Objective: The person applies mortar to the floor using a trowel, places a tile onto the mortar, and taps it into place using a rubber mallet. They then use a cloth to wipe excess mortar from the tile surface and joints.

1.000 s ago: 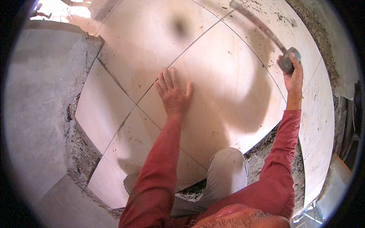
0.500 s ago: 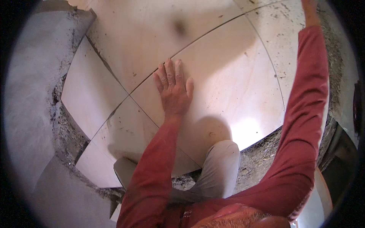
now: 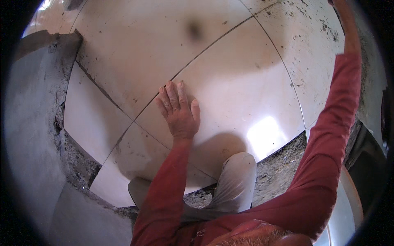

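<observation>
My left hand (image 3: 179,112) lies flat on a large cream floor tile (image 3: 234,102), its fingers stretched out and a little apart. The fingertips reach the dark joint that divides this tile from the big tile (image 3: 135,49) beyond it. Nothing is in that hand. My right arm stretches far forward along the right side. Only the wrist and part of my right hand (image 3: 344,12) show at the upper right rim, so its fingers and anything in them are hidden.
Cut tile pieces (image 3: 88,119) lie at the left, against a rough, broken mortar edge (image 3: 78,160) below a grey wall (image 3: 33,123). Bare rubble (image 3: 279,168) shows beside my knee (image 3: 238,176). Crumbs of dirt (image 3: 324,28) are scattered over the far right tiles.
The view has shifted, so the floor shows lower and more of it appears at the upper left. My left hand stays flat by the same joint. More of my right forearm shows.
</observation>
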{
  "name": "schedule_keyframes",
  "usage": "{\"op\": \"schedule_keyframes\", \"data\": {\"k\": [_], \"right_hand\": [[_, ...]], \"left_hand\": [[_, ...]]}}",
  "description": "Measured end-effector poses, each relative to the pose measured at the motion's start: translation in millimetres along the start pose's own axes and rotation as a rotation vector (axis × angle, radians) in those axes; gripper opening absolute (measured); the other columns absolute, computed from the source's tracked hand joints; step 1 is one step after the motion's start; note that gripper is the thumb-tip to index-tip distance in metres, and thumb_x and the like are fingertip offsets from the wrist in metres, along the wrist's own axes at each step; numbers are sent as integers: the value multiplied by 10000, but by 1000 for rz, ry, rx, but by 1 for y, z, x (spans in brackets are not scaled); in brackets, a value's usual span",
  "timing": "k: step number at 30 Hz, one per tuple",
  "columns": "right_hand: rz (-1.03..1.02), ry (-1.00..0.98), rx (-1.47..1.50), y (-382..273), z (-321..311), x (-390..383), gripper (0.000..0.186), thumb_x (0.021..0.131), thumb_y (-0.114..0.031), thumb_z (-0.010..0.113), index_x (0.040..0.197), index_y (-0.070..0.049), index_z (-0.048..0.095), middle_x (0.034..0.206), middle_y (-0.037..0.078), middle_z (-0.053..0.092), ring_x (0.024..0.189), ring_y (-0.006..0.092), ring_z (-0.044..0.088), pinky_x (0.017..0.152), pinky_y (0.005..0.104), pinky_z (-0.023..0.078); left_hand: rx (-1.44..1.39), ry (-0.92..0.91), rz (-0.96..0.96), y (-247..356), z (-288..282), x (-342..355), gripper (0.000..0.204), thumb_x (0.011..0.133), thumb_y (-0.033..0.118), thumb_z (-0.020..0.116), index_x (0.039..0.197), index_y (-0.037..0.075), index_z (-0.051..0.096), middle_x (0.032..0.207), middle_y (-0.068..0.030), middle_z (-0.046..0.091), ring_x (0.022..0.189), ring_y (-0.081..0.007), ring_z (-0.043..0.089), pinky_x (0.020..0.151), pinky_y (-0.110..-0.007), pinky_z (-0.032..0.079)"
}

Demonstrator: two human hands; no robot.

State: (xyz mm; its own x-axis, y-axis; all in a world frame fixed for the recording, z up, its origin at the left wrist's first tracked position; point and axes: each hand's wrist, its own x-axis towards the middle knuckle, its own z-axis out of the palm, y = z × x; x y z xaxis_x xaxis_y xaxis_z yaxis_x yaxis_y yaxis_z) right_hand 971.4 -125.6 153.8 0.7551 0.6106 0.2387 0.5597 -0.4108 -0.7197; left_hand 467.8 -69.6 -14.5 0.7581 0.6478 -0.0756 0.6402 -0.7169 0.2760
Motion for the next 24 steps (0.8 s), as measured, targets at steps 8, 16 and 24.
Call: {"op": "schedule_keyframes", "data": {"k": [8, 16, 24], "right_hand": [[163, 550, -72, 71, -133, -171, 616, 910, -405, 755, 1360, -19, 589, 1238, 145, 680, 1236, 268, 632, 1011, 427, 488], [673, 12, 684, 167, -222, -223, 543, 1027, -324, 568, 1476, -29, 497, 1384, 133, 617, 990, 163, 661, 822, 262, 527], [855, -355, 282, 233, -157, -140, 502, 1051, -370, 542, 1460, -79, 544, 1304, 103, 664, 871, 72, 634, 727, 202, 530]], "left_hand": [[-12, 21, 12, 5, -7, 3, 658, 1027, 330, 487, 1607, 80, 301, 1674, -224, 222, 1562, -420, 141, 1255, -571, 49], [-94, 54, -4, -3, 3, 3, 728, 974, 397, 585, 1602, 126, 337, 1687, -181, 224, 1573, -394, 131, 1260, -585, 43], [-172, 135, 5, -7, 8, -2, 792, 936, 430, 623, 1589, 79, 344, 1659, -277, 219, 1554, -450, 165, 1255, -603, 74]]}}
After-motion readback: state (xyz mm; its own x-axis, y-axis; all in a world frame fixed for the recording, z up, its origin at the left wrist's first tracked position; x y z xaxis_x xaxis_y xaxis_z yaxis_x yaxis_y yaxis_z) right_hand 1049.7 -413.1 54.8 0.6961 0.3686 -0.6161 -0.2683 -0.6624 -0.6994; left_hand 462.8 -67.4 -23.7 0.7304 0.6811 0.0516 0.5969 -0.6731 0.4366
